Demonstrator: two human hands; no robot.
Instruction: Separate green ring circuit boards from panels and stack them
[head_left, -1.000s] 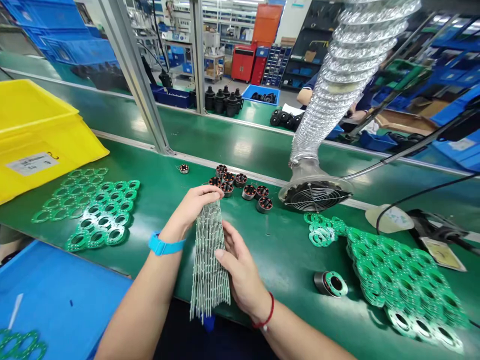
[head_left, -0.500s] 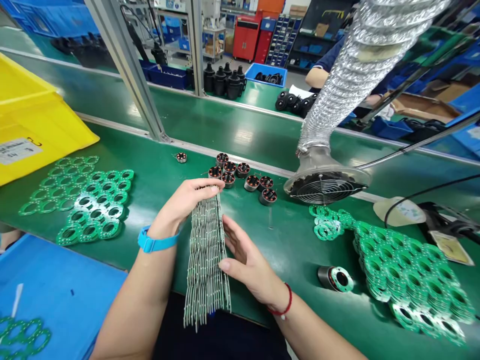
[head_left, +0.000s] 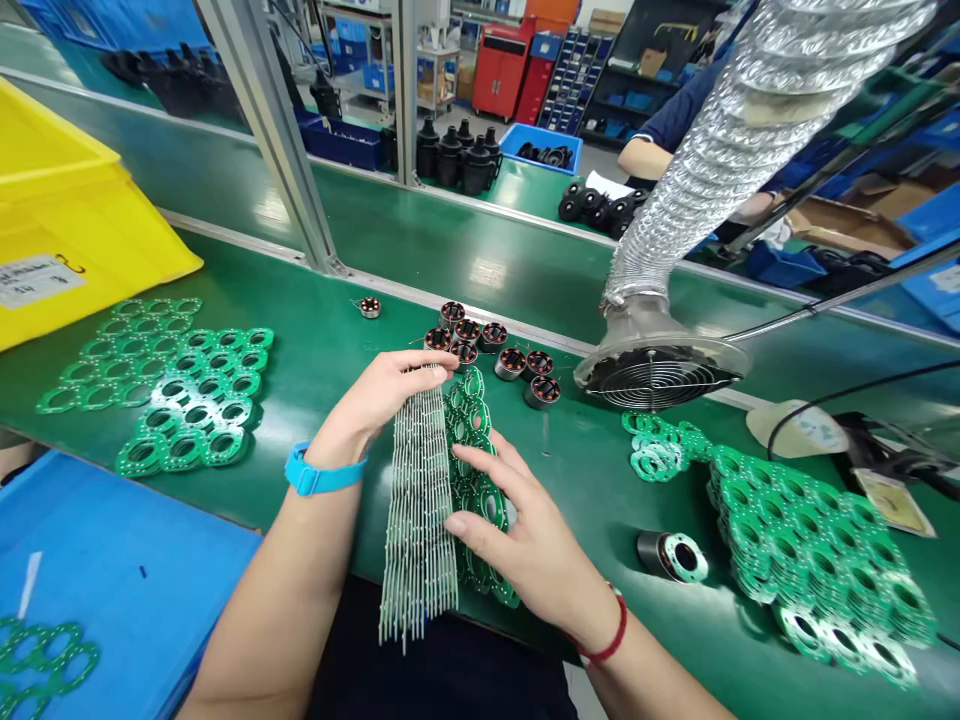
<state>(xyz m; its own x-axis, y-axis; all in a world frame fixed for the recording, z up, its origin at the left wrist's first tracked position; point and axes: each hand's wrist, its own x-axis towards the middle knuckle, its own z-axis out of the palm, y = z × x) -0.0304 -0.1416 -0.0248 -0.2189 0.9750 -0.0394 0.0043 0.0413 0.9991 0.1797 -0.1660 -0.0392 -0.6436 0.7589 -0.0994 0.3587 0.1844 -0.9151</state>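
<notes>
My left hand (head_left: 401,395) is closed over the far end of a stack of circuit board panels (head_left: 420,500), which stands on edge with its thin edges facing up. Right of the stack, a green circuit board panel (head_left: 469,420) with ring-shaped cutouts leans away, its face showing. My right hand (head_left: 525,520) is around this leaning panel, thumb and index finger over its face and thumb tip close to the stack. Its other fingers are partly hidden. Beyond my left hand stand several copper-wound motor stators (head_left: 510,362).
Flat ring panels (head_left: 199,410) lie at left, near a yellow bin (head_left: 90,220) and a blue bin (head_left: 135,560). At right are a piled panel stack (head_left: 817,540), a motor part (head_left: 671,556) and a fume extraction hood (head_left: 652,375). Across the bench is a co-worker's arm (head_left: 645,158).
A panel has come apart from the stack's right side and now tilts right, showing its green face. My right hand has shifted slightly right with it; my left hand keeps its grip.
</notes>
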